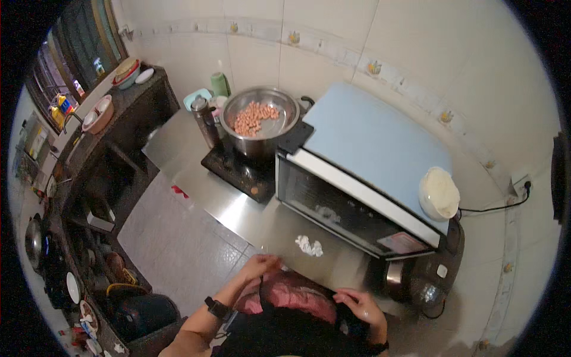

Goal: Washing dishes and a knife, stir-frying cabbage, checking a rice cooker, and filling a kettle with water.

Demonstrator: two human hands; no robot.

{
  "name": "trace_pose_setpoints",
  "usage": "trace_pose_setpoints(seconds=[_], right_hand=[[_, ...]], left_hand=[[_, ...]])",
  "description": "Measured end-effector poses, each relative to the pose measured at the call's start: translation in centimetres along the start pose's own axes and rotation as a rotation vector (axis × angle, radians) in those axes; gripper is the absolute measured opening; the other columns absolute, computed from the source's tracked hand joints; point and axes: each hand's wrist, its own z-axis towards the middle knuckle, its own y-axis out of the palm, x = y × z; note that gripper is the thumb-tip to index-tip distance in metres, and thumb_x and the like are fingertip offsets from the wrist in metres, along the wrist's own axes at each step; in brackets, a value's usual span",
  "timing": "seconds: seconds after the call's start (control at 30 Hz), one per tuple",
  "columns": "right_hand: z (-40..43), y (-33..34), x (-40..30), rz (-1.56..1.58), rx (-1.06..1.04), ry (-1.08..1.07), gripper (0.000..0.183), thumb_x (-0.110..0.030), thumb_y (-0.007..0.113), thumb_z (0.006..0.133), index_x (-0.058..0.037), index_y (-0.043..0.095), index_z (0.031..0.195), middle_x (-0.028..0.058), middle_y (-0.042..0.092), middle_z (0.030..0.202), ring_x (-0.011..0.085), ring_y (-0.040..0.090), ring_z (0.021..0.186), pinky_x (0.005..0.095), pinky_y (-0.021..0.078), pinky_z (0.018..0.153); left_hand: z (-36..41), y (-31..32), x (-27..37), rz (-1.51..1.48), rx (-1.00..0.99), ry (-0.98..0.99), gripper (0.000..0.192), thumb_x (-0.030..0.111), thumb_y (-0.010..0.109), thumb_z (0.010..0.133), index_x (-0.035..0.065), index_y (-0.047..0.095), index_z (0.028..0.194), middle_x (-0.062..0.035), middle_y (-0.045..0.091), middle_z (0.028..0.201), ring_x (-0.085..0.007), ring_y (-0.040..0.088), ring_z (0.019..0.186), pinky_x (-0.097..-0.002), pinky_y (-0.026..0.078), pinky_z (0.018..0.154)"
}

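Note:
My left hand (264, 266) is at the front edge of the steel table (232, 214), fingers bent, beside the upper left of a pink checked cloth (296, 292) that looks like an apron over my lap. Whether those fingers grip it is too blurred to tell. At the cloth's right end is my right hand (359, 307), its fingertips against the dark edge; a grip there is unclear. Crumpled white tissue (308, 246) lies on the steel beyond both hands. Behind it stands a countertop oven (343, 209) with a glass door.
A steel bowl (285, 125) of reddish-brown nuts or beans sits above a black induction cooker (245, 172). Left of it stands a dark flask (205, 122). On the oven's blue cover (370, 134) rests a white bowl (426, 196) of pale powder. A power cord (495, 209) runs to the wall.

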Motion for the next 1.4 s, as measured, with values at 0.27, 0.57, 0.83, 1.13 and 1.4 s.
trace_pose_setpoints(seconds=[0.27,0.57,0.83,1.13,1.4], right_hand=[[3.9,0.1,-1.9,0.681,0.13,0.069,0.033,-0.02,0.041,0.087,0.0017,0.045,0.111,0.0142,0.056,0.099,0.0205,0.057,0.086,0.0303,0.045,0.076],[9.2,0.6,-0.3,1.124,-0.044,0.121,0.033,-0.019,0.04,0.086,0.0,0.043,0.112,0.017,0.051,0.106,0.022,0.051,0.094,0.0333,0.0413,0.082],[10.9,3.8,-0.2,1.116,-0.047,0.144,0.03,-0.018,0.038,0.086,-0.0016,0.045,0.11,0.0159,0.053,0.103,0.0211,0.053,0.089,0.0312,0.0423,0.079],[11.7,6.6,-2.0,1.109,0.075,0.214,0.025,-0.015,0.048,0.081,-0.0022,0.05,0.103,0.0115,0.057,0.087,0.0175,0.053,0.074,0.0277,0.0443,0.067],[10.3,7.0,0.1,1.044,0.144,0.244,0.026,-0.016,0.048,0.081,-0.0024,0.051,0.103,0.01,0.057,0.085,0.016,0.053,0.072,0.0263,0.044,0.066]], left_hand=[[-1.2,0.1,2.0,0.085,0.015,-0.02,0.033,0.029,0.046,0.084,0.0001,0.057,0.095,-0.0064,0.061,0.084,-0.0113,0.056,0.076,-0.0233,0.043,0.069],[-2.1,-0.5,2.2,0.189,0.01,0.085,0.033,0.028,0.046,0.085,-0.0008,0.054,0.1,-0.0062,0.06,0.082,-0.0111,0.055,0.074,-0.0229,0.044,0.066],[-3.7,-2.5,1.6,0.245,0.028,0.053,0.032,0.023,0.043,0.086,-0.0002,0.05,0.107,-0.0087,0.058,0.093,-0.0145,0.054,0.084,-0.0252,0.043,0.076],[2.2,-1.0,4.9,0.187,0.107,0.274,0.034,0.036,0.04,0.085,0.0076,0.057,0.076,-0.005,0.057,0.07,-0.0152,0.054,0.067,-0.026,0.042,0.061],[1.7,-3.4,3.6,0.406,-0.109,0.318,0.031,0.029,0.037,0.086,0.0052,0.055,0.095,-0.0104,0.061,0.079,-0.0212,0.059,0.066,-0.0346,0.046,0.059]])
